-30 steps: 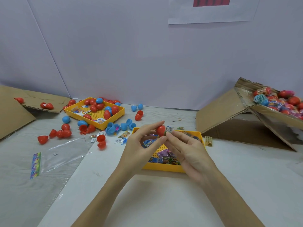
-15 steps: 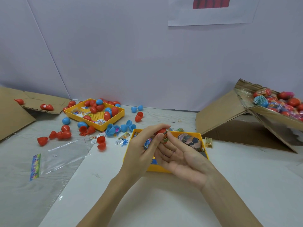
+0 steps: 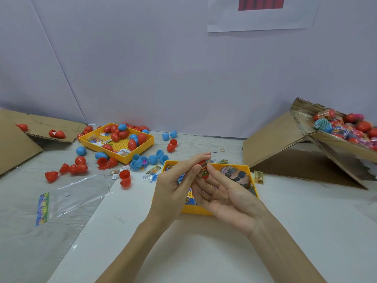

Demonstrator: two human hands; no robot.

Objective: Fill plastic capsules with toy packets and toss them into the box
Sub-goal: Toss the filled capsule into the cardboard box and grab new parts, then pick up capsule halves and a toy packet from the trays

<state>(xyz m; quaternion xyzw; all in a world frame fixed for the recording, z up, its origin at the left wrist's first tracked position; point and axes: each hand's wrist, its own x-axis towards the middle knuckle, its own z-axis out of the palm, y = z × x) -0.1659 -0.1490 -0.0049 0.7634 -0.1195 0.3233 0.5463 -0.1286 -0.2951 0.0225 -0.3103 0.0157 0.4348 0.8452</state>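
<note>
My left hand [image 3: 175, 190] sits at the centre of the frame, its thumb and forefinger curled round a red capsule [image 3: 204, 170] with a toy packet showing in it, held above the near tray [image 3: 195, 210]. My right hand [image 3: 230, 201] lies palm up just beside it, fingers loosely spread, the forefinger tip touching the capsule's right side; it grips nothing. The near tray is yellow and holds more packets [image 3: 234, 174]. At the right edge of the frame the box [image 3: 285, 135] stands tilted, with filled capsules [image 3: 346, 127] heaped in its open top. In the left middle of the frame a far tray [image 3: 142, 150], also yellow, holds red and blue capsule halves, and more halves [image 3: 79, 166] lie scattered round it on the table [image 3: 204, 252]. A clear bag [image 3: 77, 195] lies flat at lower left, and cardboard [image 3: 18, 144] lies at the far left edge.
</note>
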